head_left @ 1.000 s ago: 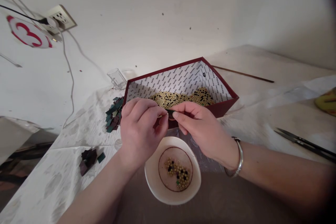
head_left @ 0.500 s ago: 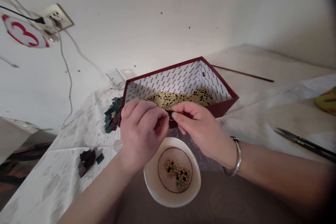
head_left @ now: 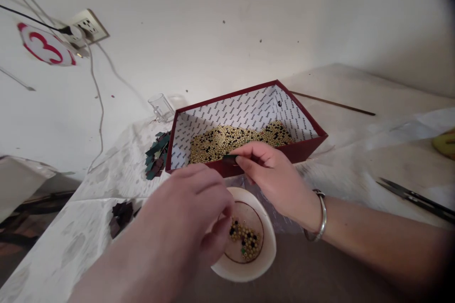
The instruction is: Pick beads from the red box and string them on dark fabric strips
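Observation:
My right hand (head_left: 263,165) pinches a small dark green strip (head_left: 230,159) between thumb and fingertips, just in front of the box's near wall. My left hand (head_left: 192,213) is slightly blurred over the left side of a white bowl (head_left: 270,246). Its fingers are curled, the thumb close to the index finger; what lies between them, if anything, is hidden. Inside the bowl is a small cluster of tan and black beads (head_left: 245,239) with a green bit among them. Behind both hands, a dark red box (head_left: 302,149) with a printed white lining holds a bed of similar beads (head_left: 216,139).
Dark green and maroon scraps (head_left: 156,156) lie left of the box, with more dark scraps (head_left: 121,215) nearer me. A glass mug (head_left: 160,106) stands behind. At right are black scissors-like blades (head_left: 412,194) and a thin brown stick (head_left: 334,102). A wall outlet (head_left: 88,26) holds plugged cords.
My left hand has come away from the green strip and moved down toward me, over the bowl. My right hand still holds the strip in nearly the same place. The view has shifted slightly.

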`<state>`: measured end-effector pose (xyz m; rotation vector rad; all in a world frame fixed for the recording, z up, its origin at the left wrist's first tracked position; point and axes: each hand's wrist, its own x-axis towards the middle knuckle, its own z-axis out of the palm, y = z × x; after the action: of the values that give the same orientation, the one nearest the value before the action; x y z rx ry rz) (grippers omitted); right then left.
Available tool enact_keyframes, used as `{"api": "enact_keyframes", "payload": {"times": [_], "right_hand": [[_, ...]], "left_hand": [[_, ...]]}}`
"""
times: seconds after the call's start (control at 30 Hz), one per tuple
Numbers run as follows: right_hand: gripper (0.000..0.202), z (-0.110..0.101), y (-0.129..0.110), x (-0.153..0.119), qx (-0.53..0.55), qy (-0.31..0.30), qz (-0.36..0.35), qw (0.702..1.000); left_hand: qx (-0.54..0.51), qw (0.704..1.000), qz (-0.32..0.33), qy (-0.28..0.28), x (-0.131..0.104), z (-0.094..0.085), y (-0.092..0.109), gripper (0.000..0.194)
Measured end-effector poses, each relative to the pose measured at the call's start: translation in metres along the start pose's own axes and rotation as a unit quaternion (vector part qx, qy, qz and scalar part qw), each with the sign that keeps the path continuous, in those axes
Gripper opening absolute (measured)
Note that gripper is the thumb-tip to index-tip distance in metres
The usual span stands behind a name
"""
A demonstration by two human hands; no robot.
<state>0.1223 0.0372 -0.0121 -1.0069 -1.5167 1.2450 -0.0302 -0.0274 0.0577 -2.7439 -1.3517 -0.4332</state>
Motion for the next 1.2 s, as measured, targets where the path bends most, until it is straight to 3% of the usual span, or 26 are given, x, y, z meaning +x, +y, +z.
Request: {"api": "enact_keyframes", "payload": {"times": [0.07, 0.1, 0.17, 0.23, 0.3, 0.4, 0.5, 0.83, 0.93, 1.03, 1.1, 1.2], "right_hand": [[0.016, 0.0, 0.001, -0.001, -0.01, 0.001, -0.013, 1.0], [0.015, 0.0, 0.002, -0.001, -0.015, 0.004, -0.017, 1.0], [0.014, 0.0, 0.001, -0.002, -0.025, 0.004, -0.018, 1.0], [0.014, 0.001, -0.001, -0.003, -0.035, -0.002, -0.024, 0.999], [0.013, 0.002, -0.001, -0.003, -0.046, -0.007, -0.037, 0.998], [0.012, 0.004, 0.003, -0.004, -0.056, -0.006, -0.063, 0.996], [0.012, 0.006, 0.008, -0.004, -0.063, -0.004, -0.1, 0.993], [0.014, 0.007, 0.018, -0.002, -0.103, -0.012, -0.189, 0.977], [0.014, 0.008, 0.021, -0.003, -0.113, -0.009, -0.197, 0.974], [0.014, 0.008, 0.023, -0.004, -0.124, -0.012, -0.202, 0.972], [0.014, 0.009, 0.025, -0.005, -0.134, -0.014, -0.204, 0.97], [0.015, 0.009, 0.028, -0.006, -0.148, -0.008, -0.22, 0.964]], "left_hand": [[-0.008, 0.999, 0.002, -0.043, -0.002, 0.0, 0.001, 0.01], [-0.002, 1.0, -0.007, -0.023, -0.002, 0.0, 0.0, 0.008], [0.042, 0.996, -0.028, 0.076, 0.0, 0.002, -0.006, 0.004], [0.098, 0.984, -0.044, 0.141, 0.004, 0.004, -0.013, 0.016], [0.124, 0.984, -0.059, 0.114, 0.008, 0.01, -0.018, 0.028], [0.131, 0.985, -0.095, 0.056, 0.014, 0.024, -0.024, 0.017], [0.122, 0.984, -0.103, 0.077, 0.018, 0.034, -0.027, 0.001], [-0.067, 0.982, -0.125, 0.128, 0.005, 0.028, -0.037, 0.007], [-0.044, 0.962, -0.194, 0.184, -0.011, 0.02, -0.064, 0.01], [0.032, 0.908, -0.365, 0.202, -0.032, 0.018, -0.108, 0.018], [0.094, 0.86, -0.483, 0.139, -0.045, 0.023, -0.139, 0.028], [0.115, 0.842, -0.52, 0.082, -0.06, 0.039, -0.174, 0.031]]}}
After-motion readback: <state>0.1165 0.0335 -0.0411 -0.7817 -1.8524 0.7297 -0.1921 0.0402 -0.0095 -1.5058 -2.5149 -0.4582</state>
